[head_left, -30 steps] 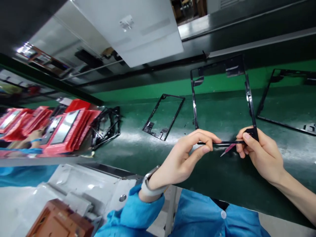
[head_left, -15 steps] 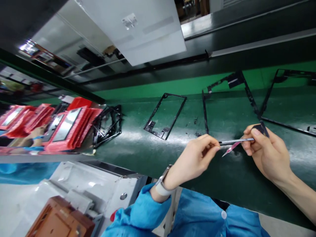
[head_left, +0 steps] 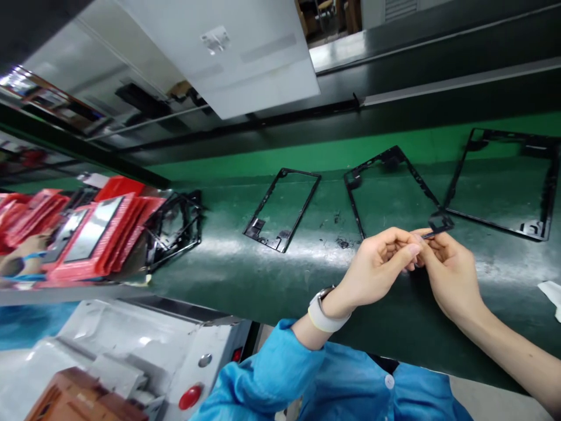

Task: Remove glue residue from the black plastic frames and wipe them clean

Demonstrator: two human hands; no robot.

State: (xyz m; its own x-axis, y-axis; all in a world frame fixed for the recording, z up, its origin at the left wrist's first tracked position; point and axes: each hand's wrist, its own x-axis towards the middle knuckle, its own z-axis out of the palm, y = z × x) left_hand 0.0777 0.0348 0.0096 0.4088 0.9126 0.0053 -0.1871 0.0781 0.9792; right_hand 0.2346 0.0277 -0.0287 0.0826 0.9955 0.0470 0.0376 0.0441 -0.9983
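A thin black rectangular device frame (head_left: 423, 182), perhaps a phone or tablet bezel, is tilted in front of me with its near edge at my fingertips. My right hand (head_left: 451, 269) is closed, pinching that edge close to the lower right corner. Right beside it, my left hand (head_left: 381, 263) is also closed, thumb and fingers pressed together at the same edge. The fingers of both hands touch and hide most of the near edge. Whatever small piece may lie between them is hidden.
More black frames lie on the green bench (head_left: 228, 263): one on the left (head_left: 300, 213), one on the right (head_left: 495, 224), and a pile (head_left: 175, 228). Black scraps (head_left: 344, 242) lie nearby. Red bubble-wrap packs (head_left: 131, 216) and a co-worker's hand (head_left: 26, 251) are at far left.
My left hand has moved right to meet my right hand at the frame's edge. The pale strip with its pink tab no longer shows. The frame's top has tipped lower.
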